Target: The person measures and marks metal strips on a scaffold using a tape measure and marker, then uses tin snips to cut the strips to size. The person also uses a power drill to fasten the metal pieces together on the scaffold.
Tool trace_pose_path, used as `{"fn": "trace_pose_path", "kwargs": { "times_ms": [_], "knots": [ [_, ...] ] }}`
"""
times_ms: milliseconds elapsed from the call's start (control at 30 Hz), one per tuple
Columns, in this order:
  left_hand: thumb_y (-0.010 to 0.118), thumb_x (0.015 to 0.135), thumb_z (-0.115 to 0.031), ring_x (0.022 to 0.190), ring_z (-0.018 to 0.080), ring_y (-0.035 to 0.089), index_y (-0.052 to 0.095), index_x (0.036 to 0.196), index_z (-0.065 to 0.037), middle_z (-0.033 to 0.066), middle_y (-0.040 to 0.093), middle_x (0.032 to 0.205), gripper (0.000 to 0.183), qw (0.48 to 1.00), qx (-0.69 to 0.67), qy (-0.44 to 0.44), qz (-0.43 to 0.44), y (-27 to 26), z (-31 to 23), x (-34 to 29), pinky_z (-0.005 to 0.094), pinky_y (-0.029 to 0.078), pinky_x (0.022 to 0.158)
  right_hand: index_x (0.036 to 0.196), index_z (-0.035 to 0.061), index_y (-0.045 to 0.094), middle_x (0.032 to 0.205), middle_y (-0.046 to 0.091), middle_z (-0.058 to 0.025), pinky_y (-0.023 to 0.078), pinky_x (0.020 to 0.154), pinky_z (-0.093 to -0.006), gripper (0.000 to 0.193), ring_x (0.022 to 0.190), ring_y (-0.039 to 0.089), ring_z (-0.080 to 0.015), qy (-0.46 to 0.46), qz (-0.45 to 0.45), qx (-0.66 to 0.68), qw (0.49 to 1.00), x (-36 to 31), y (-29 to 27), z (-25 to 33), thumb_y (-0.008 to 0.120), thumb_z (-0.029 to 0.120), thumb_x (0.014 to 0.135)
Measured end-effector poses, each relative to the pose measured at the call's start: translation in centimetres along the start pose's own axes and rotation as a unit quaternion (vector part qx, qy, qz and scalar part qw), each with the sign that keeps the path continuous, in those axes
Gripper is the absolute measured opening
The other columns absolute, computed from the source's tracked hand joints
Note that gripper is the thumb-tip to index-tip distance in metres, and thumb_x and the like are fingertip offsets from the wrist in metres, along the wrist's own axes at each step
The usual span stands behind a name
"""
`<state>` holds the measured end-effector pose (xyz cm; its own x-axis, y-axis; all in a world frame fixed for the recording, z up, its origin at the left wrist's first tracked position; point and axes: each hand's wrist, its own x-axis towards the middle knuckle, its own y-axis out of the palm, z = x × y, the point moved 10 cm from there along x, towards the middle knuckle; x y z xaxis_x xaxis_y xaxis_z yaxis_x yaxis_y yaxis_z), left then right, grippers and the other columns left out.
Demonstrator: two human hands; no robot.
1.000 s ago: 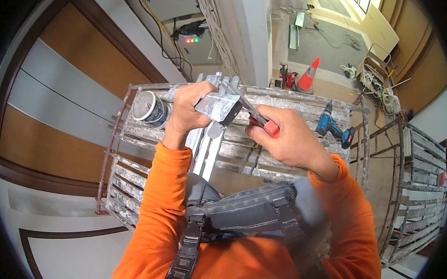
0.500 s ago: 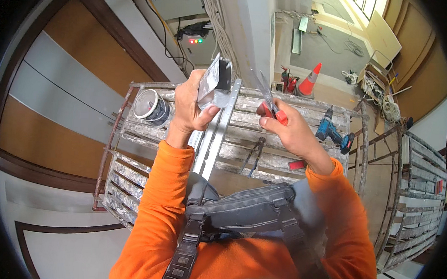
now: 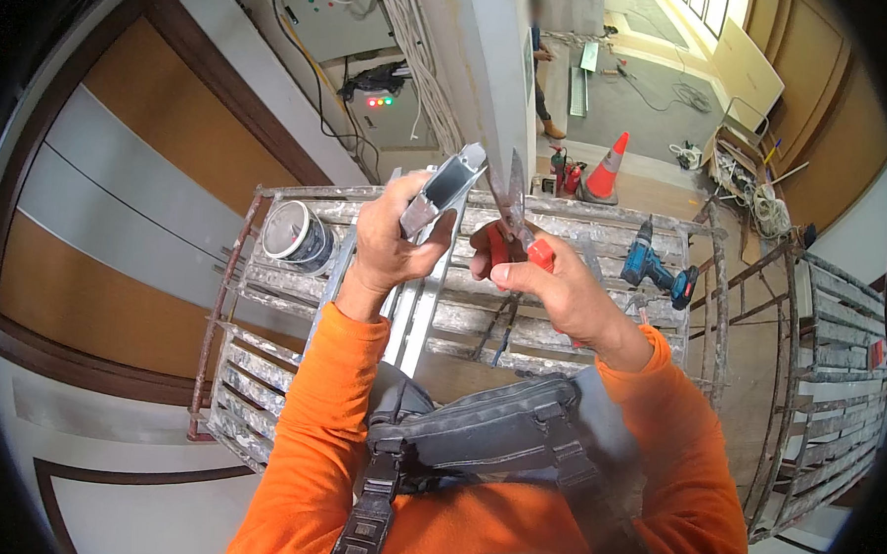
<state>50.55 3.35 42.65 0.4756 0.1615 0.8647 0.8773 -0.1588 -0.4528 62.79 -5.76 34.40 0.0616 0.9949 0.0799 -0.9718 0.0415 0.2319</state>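
Observation:
My left hand (image 3: 378,237) is wrapped round a silver metal channel (image 3: 450,184), its open cut end tipped up and to the right. Red-handled tin snips (image 3: 511,203) are in my right hand (image 3: 554,287), fingers closed about the grips and blades pointing up. A small gap shows between the blades and the channel's end. Below my hands, long metal profiles (image 3: 417,320) lie across the slatted, paint-spattered platform (image 3: 550,331). Dark long-handled pincers (image 3: 501,329) rest on the slats, partly hidden by my right hand.
A blue cordless drill (image 3: 642,258) lies at the platform's right, a dirty bucket (image 3: 295,233) at its left. Beyond stand a traffic cone (image 3: 606,170) and fire extinguishers (image 3: 567,173). Cables (image 3: 422,78) hang by an electrical panel; a person (image 3: 543,83) is partly visible behind the pillar.
The channel has turned and shifted slightly right in my left hand. My right hand has brought the snips left and more upright, nearer the channel. A person has come into view at the back.

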Motion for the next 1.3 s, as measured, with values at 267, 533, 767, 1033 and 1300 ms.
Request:
{"fn": "trace_pose_path", "kwargs": {
  "times_ms": [267, 533, 767, 1033, 1300],
  "knots": [
    [0.078, 0.079, -0.003, 0.065, 0.0271, 0.066, 0.070, 0.101, -0.002, 0.0113, 0.069, 0.084, 0.023, 0.999, -0.028, 0.042, 0.020, 0.8, -0.2, -0.2, 0.0329, 0.051, 0.058, 0.123, -0.0015, 0.063, 0.103, 0.067, -0.0024, 0.048, 0.088, -0.0250, 0.033, 0.095, 0.059, -0.0092, 0.034, 0.060, 0.008, 0.998, -0.9, 0.9, 1.1, 0.069, 0.016, 0.095],
    [0.080, 0.069, -0.008, 0.070, 0.0302, 0.067, 0.067, 0.109, -0.006, 0.0096, 0.068, 0.086, 0.042, 0.990, -0.007, 0.067, 0.121, 3.0, -0.1, -1.8, 0.0372, 0.053, 0.060, 0.111, 0.0007, 0.064, 0.093, 0.067, -0.0026, 0.048, 0.079, -0.0278, 0.026, 0.085, 0.058, -0.0104, 0.044, 0.083, -0.147, 0.985, -2.3, -1.1, 0.0, 0.071, 0.016, 0.091],
    [0.081, 0.064, -0.005, 0.074, 0.0300, 0.067, 0.066, 0.113, -0.008, 0.0086, 0.064, 0.083, 0.052, 0.977, -0.026, 0.064, 0.202, 6.3, -0.4, -3.6, 0.0376, 0.054, 0.063, 0.115, 0.0009, 0.064, 0.093, 0.065, -0.0025, 0.048, 0.082, -0.0291, 0.030, 0.088, 0.058, -0.0106, 0.129, 0.092, -0.190, 0.969, -5.6, -3.7, -3.7, 0.073, 0.015, 0.091],
    [0.081, 0.067, -0.006, 0.080, 0.0315, 0.068, 0.062, 0.116, -0.010, 0.0091, 0.063, 0.090, 0.052, 0.958, -0.064, 0.077, 0.268, 13.0, -2.0, -4.0, 0.0395, 0.055, 0.066, 0.125, 0.0008, 0.060, 0.109, 0.063, -0.0051, 0.044, 0.095, -0.0305, 0.036, 0.103, 0.055, -0.0146, 0.145, 0.093, -0.240, 0.955, -7.9, -8.5, -4.3, 0.070, 0.009, 0.091],
    [0.081, 0.068, -0.005, 0.087, 0.0326, 0.068, 0.058, 0.122, -0.011, 0.0094, 0.064, 0.098, 0.059, 0.931, -0.109, 0.086, 0.337, 20.7, -4.6, -6.5, 0.0405, 0.056, 0.070, 0.113, -0.0014, 0.066, 0.099, 0.068, -0.0054, 0.048, 0.089, -0.0289, 0.031, 0.094, 0.060, -0.0128, 0.142, -0.078, -0.197, 0.967, -13.7, -14.9, -8.9, 0.072, 0.022, 0.094]
  ]
}}
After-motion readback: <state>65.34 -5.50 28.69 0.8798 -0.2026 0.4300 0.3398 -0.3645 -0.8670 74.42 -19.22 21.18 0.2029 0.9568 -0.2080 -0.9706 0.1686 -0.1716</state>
